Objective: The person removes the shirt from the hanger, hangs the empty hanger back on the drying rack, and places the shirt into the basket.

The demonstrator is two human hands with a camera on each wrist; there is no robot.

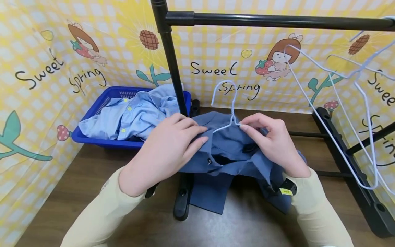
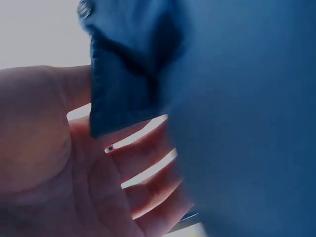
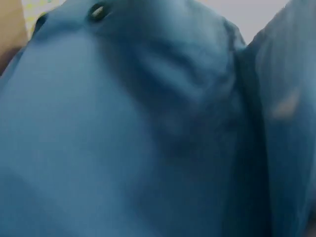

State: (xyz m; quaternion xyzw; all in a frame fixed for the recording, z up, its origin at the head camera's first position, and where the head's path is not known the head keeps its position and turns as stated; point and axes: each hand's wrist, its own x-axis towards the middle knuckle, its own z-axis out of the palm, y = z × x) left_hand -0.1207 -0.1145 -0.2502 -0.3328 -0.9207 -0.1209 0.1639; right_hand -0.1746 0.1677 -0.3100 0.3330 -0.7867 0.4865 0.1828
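Note:
A slate-blue button-up shirt (image 1: pixel 228 147) hangs below my hands, its sleeves drooping toward the floor. The hook of a pale wire hanger (image 1: pixel 232 103) stands up from its collar, while the lower part of the hanger is hidden by cloth. My right hand (image 1: pixel 274 140) pinches the hanger's shoulder wire just beside the neck. At the left of the collar, my left hand (image 1: pixel 171 147) holds the cloth between thumb and fingers. Close up in the left wrist view, a collar point (image 2: pixel 118 94) covers part of that hand. Blue cloth (image 3: pixel 123 138) fills the right wrist view.
A blue plastic basket (image 1: pixel 105 140) at the left contains a light blue shirt (image 1: pixel 139 113) with yellowish buttons. A black garment rack (image 1: pixel 262 21) spans the back, with several white wire hangers (image 1: pixel 367 103) on its right. Its feet (image 1: pixel 182 199) stand on the brown floor.

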